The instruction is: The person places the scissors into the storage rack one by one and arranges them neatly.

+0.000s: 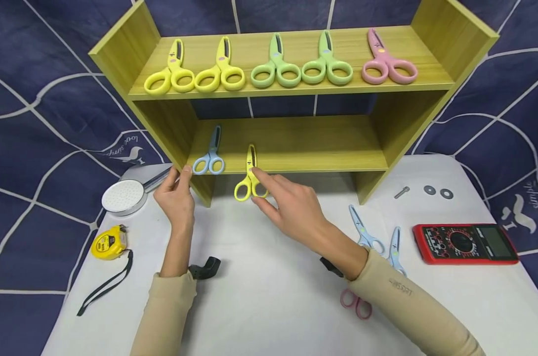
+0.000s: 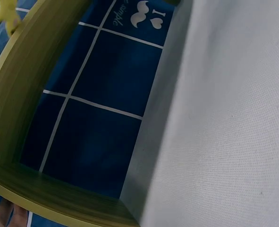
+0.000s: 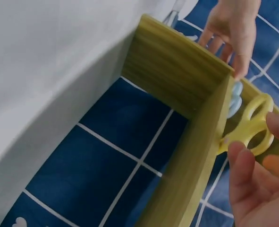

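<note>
Far L: yellow tape measure (image 1: 108, 243) on table (image 1: 269, 277), w/ shower head (image 1: 124, 196) behind it, just outside the shelf unit (image 1: 313, 141). L hand (image 1: 176, 200): fingers along outer face of L side panel (image 1: 159, 133), thumb at its front edge, gap betw. thumb & index; can't tell if it's gripping. Blue scissors (image 1: 213, 152) just R of that thumb, on lower board, blades to rear, handles at front edge.

Next, yellow scissors (image 1: 249, 176), same board: blades over it, handles sticking out past front edge. R hand (image 1: 295, 205) has them betw. thumb & index, index by pivot, thumb at R handle loop; other fingers mostly hidden in head view. Small gap betw. the two prs. R of the yellow, a long stretch of bare board runs to R side panel (image 1: 415, 128).

Below R forearm, on table: two lt-blue prs (image 1: 362, 230) & pink handles (image 1: 356, 302), partly covered by sleeve (image 1: 406, 291). Far R: bolt (image 1: 402, 192), two washers (image 1: 430, 190), red multimeter (image 1: 466, 244) nr table's R edge.
</note>
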Motion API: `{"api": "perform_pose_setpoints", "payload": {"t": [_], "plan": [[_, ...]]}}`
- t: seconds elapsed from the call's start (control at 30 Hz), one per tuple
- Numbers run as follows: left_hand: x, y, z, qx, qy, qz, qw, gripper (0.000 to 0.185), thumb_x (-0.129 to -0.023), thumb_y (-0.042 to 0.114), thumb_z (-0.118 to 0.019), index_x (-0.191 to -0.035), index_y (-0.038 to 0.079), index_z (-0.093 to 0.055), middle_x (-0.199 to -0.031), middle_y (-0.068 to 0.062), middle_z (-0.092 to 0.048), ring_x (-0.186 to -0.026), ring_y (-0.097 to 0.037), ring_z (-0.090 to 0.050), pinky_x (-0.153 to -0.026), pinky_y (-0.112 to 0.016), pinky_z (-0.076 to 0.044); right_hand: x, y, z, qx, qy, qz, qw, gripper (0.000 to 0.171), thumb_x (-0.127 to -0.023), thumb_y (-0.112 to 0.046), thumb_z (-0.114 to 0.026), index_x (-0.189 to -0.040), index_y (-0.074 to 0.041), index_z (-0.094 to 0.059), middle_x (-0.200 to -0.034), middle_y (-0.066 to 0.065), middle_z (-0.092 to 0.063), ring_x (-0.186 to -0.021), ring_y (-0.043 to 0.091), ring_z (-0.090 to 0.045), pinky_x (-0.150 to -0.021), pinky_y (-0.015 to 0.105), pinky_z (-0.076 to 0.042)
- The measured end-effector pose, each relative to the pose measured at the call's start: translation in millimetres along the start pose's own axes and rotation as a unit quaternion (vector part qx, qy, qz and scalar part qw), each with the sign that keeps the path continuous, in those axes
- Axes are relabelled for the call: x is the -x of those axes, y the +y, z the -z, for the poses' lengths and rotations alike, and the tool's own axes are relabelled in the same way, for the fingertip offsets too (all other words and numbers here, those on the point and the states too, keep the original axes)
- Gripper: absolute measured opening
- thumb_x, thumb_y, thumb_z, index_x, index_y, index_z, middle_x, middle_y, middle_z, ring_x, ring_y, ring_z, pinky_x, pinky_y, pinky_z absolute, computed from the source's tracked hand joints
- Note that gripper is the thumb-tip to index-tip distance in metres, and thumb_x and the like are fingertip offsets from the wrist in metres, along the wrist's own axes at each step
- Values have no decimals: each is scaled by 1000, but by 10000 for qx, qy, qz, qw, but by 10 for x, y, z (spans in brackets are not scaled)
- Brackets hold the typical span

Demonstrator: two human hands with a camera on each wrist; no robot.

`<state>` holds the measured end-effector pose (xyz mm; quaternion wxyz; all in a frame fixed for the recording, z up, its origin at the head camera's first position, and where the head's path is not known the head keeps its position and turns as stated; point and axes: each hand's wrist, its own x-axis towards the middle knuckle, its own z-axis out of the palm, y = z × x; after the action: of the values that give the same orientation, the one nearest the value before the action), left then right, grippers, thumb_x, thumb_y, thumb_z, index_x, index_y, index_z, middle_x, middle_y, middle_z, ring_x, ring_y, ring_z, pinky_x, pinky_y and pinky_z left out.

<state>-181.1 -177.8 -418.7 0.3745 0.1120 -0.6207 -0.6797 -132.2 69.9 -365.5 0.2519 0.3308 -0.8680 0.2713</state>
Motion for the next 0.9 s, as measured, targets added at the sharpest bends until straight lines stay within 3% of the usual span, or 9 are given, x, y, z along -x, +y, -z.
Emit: {"api": "perform_pose_setpoints", "payload": {"t": [0.23, 0.4, 0.5, 0.63, 0.73, 0.83, 0.9], "plan": [[-6, 1, 11, 32, -131, 73, 9999, 29, -89, 2, -69, -118, 4, -69, -113, -20, -69, -79, -9, -70, -82, -24, -55, -253, 35, -174, 186, 359, -247, 9989, 50, -93, -27, -71, -136, -8, -56, -102, 8, -72, -52, 17, -53, -42, 30, -41], [-7, 9, 21, 86, -148, 59, 9998, 30, -89, 0, -67, -119, -1, -67, -112, -22, -68, -78, -8, -70, -82, -24, -55, -371, 64, -251, 460, 219, -472, 9976, 51, -94, -31, -69, -137, -8, -55, -86, 5, -71, -48, 14, -46, -40, 30, -38], [-5, 12, 27, 95, -105, 29, 9999, 28, -89, 1, -68, -117, 2, -70, -110, -20, -70, -79, -9, -71, -82, -24, -55, -430, 67, -282, 760, 46, -605, 9953, 51, -95, -34, -67, -137, -8, -54, -69, 1, -62, -46, 14, -44, -39, 29, -37], [-1, 12, 19, 102, -84, 1, 9999, 26, -88, 3, -70, -115, 5, -72, -109, -18, -71, -80, -12, -71, -82, -26, -56, -481, 68, -296, 1013, -71, -759, 9919, 51, -95, -36, -68, -135, -8, -54, -60, -1, -51, -43, 15, -43, -37, 29, -36], [-4, 8, 9, 149, -91, -23, 9998, 26, -88, 3, -70, -114, 5, -72, -109, -18, -71, -80, -13, -72, -81, -26, -56, -493, 75, -303, 1035, -130, -829, 9911, 51, -94, -35, -69, -136, -9, -54, -63, 0, -56, -44, 15, -44, -37, 29, -37], [-10, -1, 7, 148, -87, -46, 9998, 27, -88, 2, -70, -114, 5, -72, -108, -18, -71, -79, -12, -72, -81, -26, -56, -492, 81, -313, 962, -136, -843, 9917, 51, -94, -33, -69, -137, -9, -54, -87, 6, -69, -49, 18, -53, -39, 31, -43], [-11, -5, 10, 132, -71, -72, 9999, 27, -88, 2, -70, -114, 5, -72, -108, -18, -71, -78, -12, -71, -80, -25, -56, -480, 87, -329, 850, -57, -808, 9931, 51, -94, -32, -69, -137, -9, -54, -104, 9, -70, -54, 21, -58, -42, 33, -46]]}}
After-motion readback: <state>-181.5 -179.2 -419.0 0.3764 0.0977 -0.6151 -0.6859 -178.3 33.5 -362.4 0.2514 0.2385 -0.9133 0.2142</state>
